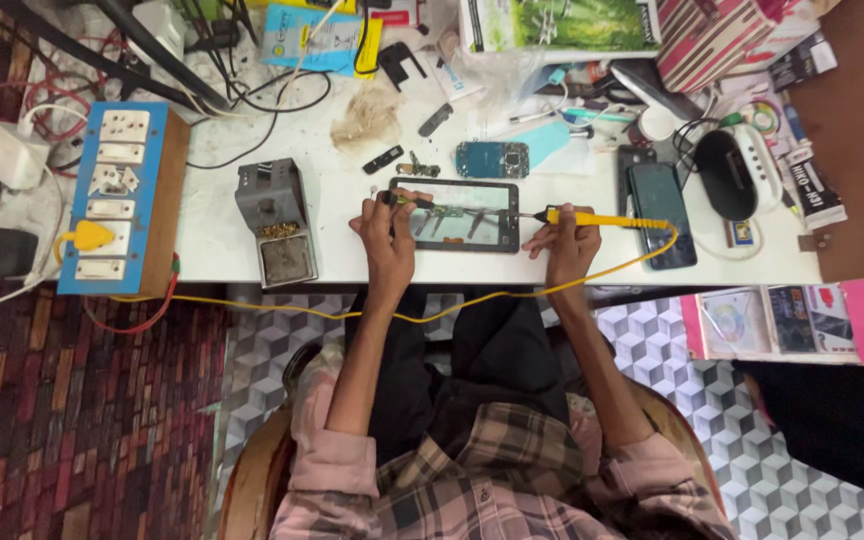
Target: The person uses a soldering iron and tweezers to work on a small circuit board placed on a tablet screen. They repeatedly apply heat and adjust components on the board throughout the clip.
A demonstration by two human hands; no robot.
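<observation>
Soldering iron (602,219) gripped in right hand (569,243), tweezers (414,201) pinched in left hand (388,232), tips over opened tablet (455,215), contact point unclear.

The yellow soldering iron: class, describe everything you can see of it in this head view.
The soldering iron has a slim yellow handle, seemingly plastic, and a thin dark metal tip. It lies almost level above the white table, tip pointing left over the opened tablet. The right hand grips its front end. A yellow cord loops from its rear, below the table edge, towards the blue switchboard.

Glossy glass tablet screen (454,215); yellow plastic soldering iron (602,219); matt white tabletop (342,255); grey metal stand (277,222)
</observation>
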